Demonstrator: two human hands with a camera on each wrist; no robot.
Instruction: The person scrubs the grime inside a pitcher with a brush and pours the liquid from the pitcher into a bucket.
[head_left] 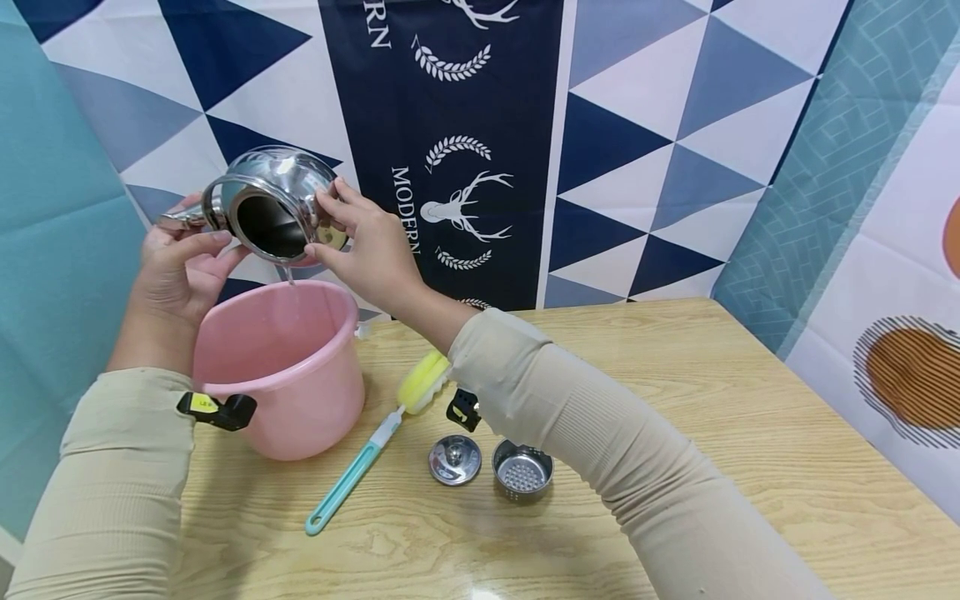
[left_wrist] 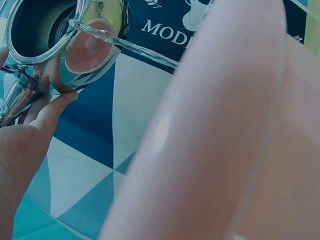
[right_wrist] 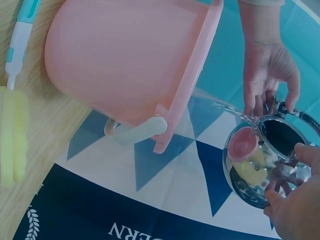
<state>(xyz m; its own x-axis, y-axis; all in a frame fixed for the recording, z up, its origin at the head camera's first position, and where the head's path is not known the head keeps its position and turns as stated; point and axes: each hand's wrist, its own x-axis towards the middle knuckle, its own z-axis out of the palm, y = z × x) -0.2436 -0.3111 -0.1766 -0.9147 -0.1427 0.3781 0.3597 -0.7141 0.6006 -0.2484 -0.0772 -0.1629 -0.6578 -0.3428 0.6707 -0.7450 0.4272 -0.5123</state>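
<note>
A shiny stainless steel teapot (head_left: 296,171) is tipped on its side above a pink bucket (head_left: 307,417), its round mouth facing me without a lid. My left hand (head_left: 176,271) holds it at the handle side, thumb in front and fingers behind. On the opposite side my right hand (head_left: 375,246) grips the body, with the thumb at the rim of the mouth. Water (left_wrist: 145,51) runs from the rim in a thin stream toward the bucket, as the left wrist view shows. The bucket's reflection appears in the teapot's polished side.
On the wooden table (head_left: 637,375), a bottle brush (head_left: 348,483) with a turquoise handle and yellow sponge head lies right of the bucket. Nearby are a small metal lid (head_left: 454,460) and a perforated strainer cup (head_left: 522,473). A patterned cloth (head_left: 480,100) hangs behind the table.
</note>
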